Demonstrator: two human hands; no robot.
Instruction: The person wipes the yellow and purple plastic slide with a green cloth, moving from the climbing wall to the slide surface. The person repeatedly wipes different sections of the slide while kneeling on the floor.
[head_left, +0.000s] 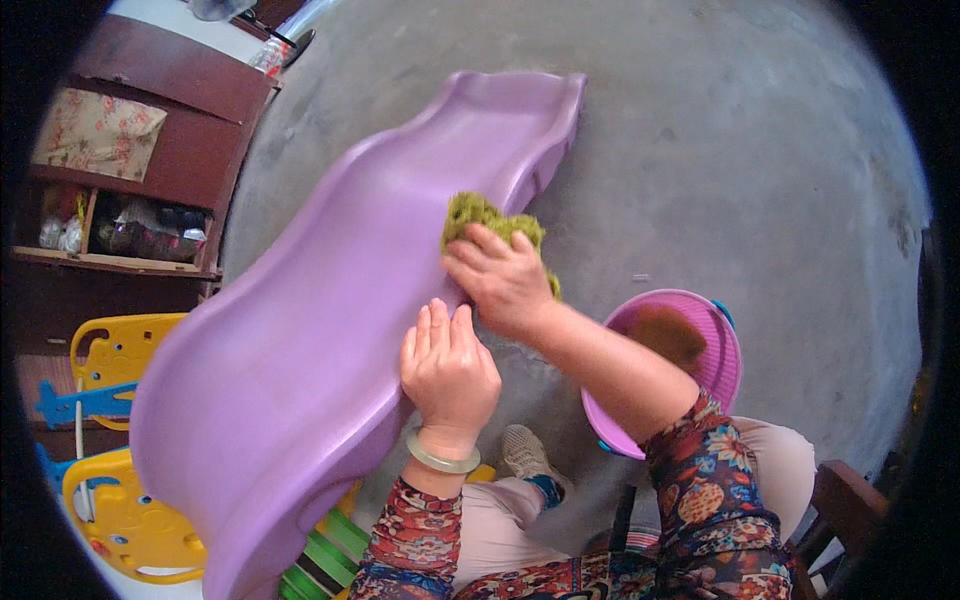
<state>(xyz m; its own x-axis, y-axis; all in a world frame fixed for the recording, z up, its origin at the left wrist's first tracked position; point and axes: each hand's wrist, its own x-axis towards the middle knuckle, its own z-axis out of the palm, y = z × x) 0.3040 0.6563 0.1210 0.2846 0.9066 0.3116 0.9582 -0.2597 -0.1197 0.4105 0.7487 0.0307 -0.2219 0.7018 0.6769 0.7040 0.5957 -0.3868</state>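
Observation:
A purple plastic slide (322, 300) runs diagonally from the lower left to the top centre. My right hand (502, 281) presses a green cloth (480, 214) against the slide's right side edge, about midway along; its fingers lie over the cloth. My left hand (448, 367), with a pale bangle at the wrist, rests on the same edge nearer to me. Its fingers are close together and point up the slide. Whether anything is under its palm is hidden. A pink bucket (724, 345) with brownish contents stands to the right, partly behind my right forearm.
Yellow plastic panels (142, 540) and blue parts (105, 403) lie left of the slide's near end. Green slats (330, 551) show below it. A dark red wooden cabinet (187, 142) stands at the upper left. My shoe (529, 454) is on the grey floor between slide and bucket.

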